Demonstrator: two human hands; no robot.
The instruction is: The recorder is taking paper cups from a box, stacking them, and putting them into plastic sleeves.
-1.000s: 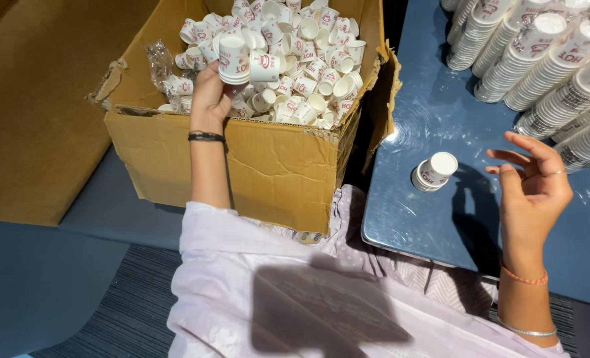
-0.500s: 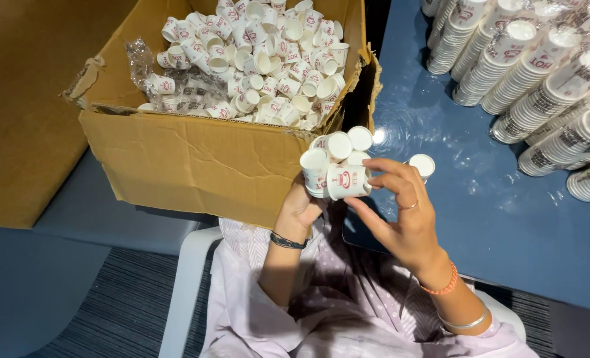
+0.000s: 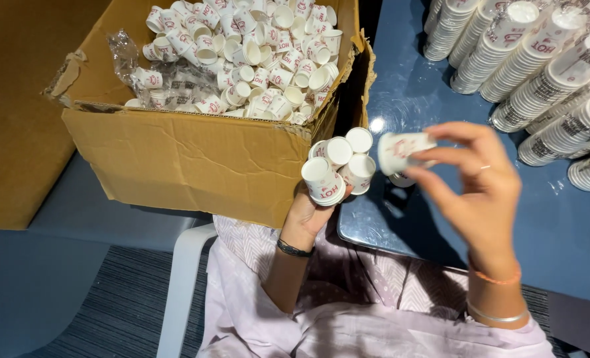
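My left hand (image 3: 311,212) grips a small bunch of white paper cups with red print (image 3: 338,166), held bottoms-up in front of the cardboard box (image 3: 189,159). My right hand (image 3: 471,182) pinches a single paper cup (image 3: 401,151) just to the right of that bunch, above the blue table (image 3: 573,232); the cup is blurred. The open box is heaped with many loose cups of the same kind (image 3: 255,53) and a crumpled clear plastic bag (image 3: 142,73).
Long nested stacks of cups (image 3: 540,73) lie on their sides across the far right of the blue table. A brown panel (image 3: 16,113) stands left of the box. A white chair frame (image 3: 179,285) and grey carpet show below.
My left hand left the box with a bunch of cups and came down in front of it. My right hand moved in and pulled one cup off to the right.
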